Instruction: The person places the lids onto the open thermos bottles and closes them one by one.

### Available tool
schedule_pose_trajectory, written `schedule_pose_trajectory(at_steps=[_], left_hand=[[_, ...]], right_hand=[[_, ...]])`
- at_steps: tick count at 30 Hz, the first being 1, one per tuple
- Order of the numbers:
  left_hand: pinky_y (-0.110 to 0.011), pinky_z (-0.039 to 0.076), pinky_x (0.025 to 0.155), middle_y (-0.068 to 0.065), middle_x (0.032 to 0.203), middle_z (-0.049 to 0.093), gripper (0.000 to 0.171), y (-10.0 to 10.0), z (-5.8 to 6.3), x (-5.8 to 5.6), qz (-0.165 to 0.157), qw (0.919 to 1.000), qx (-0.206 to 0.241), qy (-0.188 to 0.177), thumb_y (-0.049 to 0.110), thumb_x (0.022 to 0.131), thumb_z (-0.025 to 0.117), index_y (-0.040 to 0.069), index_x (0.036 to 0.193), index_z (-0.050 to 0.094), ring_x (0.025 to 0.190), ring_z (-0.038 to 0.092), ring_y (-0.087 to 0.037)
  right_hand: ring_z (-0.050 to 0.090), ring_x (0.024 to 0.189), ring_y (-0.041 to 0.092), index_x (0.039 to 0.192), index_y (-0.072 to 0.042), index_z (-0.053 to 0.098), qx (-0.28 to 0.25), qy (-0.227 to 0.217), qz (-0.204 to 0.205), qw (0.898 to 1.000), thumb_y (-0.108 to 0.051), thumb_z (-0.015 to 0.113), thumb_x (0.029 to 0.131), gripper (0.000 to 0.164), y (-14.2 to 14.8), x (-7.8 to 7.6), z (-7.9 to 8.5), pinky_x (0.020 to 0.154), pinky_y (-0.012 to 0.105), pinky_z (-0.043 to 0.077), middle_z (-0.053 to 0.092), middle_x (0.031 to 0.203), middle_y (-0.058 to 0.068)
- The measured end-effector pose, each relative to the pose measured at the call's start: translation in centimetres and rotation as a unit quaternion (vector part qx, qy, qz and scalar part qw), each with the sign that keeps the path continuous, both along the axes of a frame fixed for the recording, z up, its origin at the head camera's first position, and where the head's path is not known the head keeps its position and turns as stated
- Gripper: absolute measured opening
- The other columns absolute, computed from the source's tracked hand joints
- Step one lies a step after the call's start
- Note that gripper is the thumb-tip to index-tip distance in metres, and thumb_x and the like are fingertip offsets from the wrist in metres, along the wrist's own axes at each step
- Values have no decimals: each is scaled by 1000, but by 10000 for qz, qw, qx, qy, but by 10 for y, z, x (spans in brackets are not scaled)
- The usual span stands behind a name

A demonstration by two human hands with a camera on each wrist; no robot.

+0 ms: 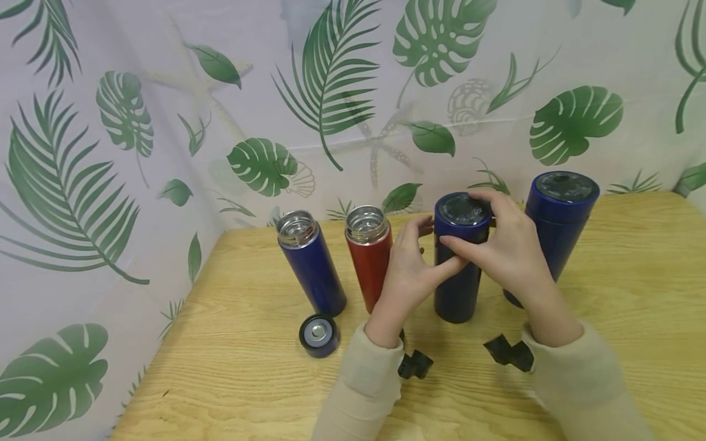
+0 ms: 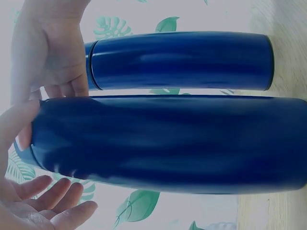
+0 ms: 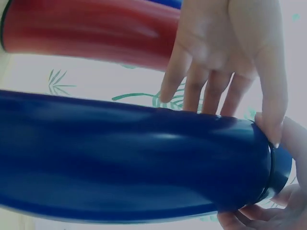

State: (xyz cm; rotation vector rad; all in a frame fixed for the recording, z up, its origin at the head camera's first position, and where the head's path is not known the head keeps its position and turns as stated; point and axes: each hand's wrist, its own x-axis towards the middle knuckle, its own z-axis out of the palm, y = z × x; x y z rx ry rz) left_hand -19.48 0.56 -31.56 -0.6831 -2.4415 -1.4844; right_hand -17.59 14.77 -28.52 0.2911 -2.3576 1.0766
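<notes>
head view: right hand (image 1: 508,244) grips the lid (image 1: 461,213) of a blue bottle (image 1: 456,297); left hand (image 1: 410,269), loose-fingered, perhaps touches it.

- Right hand (image 1: 510,242) is gripping middle bottle (image 1: 456,294) at its lid
- Left hand (image 1: 409,269) is touching its side
- Lidless blue bottle (image 1: 315,269), red bottle (image 1: 368,263) are standing left
- Loose cap (image 1: 318,335) is lying underside up
</notes>
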Motion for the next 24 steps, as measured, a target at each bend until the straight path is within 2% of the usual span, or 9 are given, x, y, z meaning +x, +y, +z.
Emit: schedule_pose_trajectory(at_steps=[8, 15, 20, 24], left_hand=[[-24, 42, 82, -6, 120, 47, 63, -2, 2, 1, -34, 10000, -82, 38, 25, 74, 72, 6, 125, 41, 109, 45, -13], [-21, 43, 81, -7, 120, 46, 60, -2, 3, 1, -137, 9999, 6, 0, 23, 75, 71, 5, 124, 42, 109, 45, -12], [-20, 43, 81, -8, 118, 47, 58, -2, 2, 0, -177, 9998, 58, 111, 22, 76, 70, 2, 123, 43, 108, 45, -12], [-20, 43, 80, -9, 118, 47, 57, -2, 3, 1, -181, 9996, 62, 204, 22, 77, 70, 1, 122, 43, 108, 45, -13]], right_hand=[[50, 90, 34, 121, 3, 41, -318, -105, -253, 9991, -17, 78, 67, 68, 4, -8, -5, 72, 45, 41, 50, 107, 22], [41, 75, 29, 123, 1, 38, -346, -223, -398, 9984, -18, 74, 72, 65, 4, -11, -9, 60, 37, 31, 48, 104, 21], [43, 89, 36, 122, 2, 37, -372, -202, -331, 9986, -16, 73, 73, 63, 3, -12, -10, 70, 46, 37, 44, 114, 23], [40, 103, 41, 123, 2, 36, -302, -272, -254, 9988, -17, 72, 74, 64, 4, -12, -10, 80, 54, 35, 41, 121, 23]])
